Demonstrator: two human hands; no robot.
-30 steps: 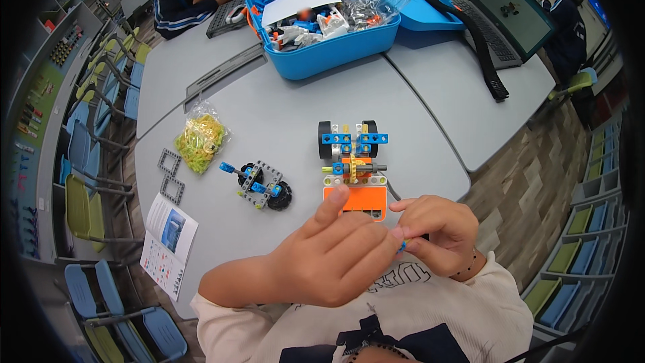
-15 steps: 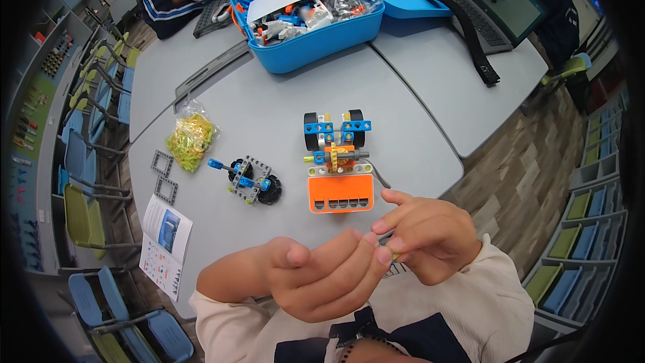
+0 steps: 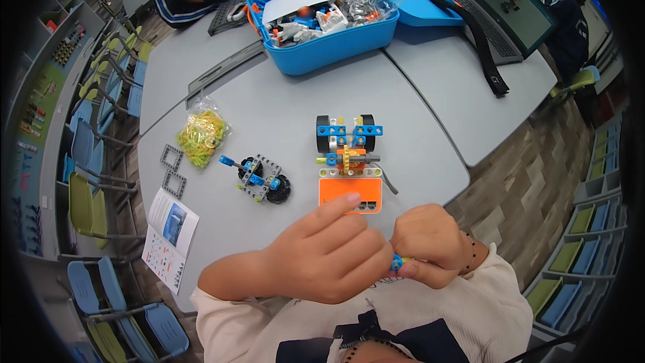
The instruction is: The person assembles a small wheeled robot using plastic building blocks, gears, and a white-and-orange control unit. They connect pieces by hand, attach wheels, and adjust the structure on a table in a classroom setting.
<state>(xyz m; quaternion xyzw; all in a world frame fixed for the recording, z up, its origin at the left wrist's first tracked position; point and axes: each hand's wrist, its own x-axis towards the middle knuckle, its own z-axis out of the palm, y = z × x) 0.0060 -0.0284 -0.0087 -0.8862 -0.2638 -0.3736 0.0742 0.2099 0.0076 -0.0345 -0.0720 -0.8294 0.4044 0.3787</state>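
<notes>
Close to my chest, my right hand [image 3: 431,245] is closed with the thumb folded in, gripping a small blue building-block connector [image 3: 396,262] with a yellow-green piece on it. My left hand [image 3: 329,252] meets it from the other side, its curled fingertips at the connector and its index finger stretched forward; its thumb is hidden. That finger overlaps the view of an orange and white block [image 3: 349,191], part of a wheeled model with blue beams [image 3: 368,130], a yellow gear and a grey axle. To the left lies a smaller grey and blue model [image 3: 262,178] with black wheels.
Left of the models are a bag of yellow-green pieces [image 3: 203,136], grey square frames [image 3: 175,185] and a printed booklet [image 3: 185,228]. A blue bin of parts [image 3: 329,54] stands behind, with a laptop [image 3: 500,37] and black strap [image 3: 485,60] at far right. Other people sit beyond.
My hands have turned over: the right has closed into a fist, and the left now shows its back with the index finger forward. The blue connector has come into clearer view.
</notes>
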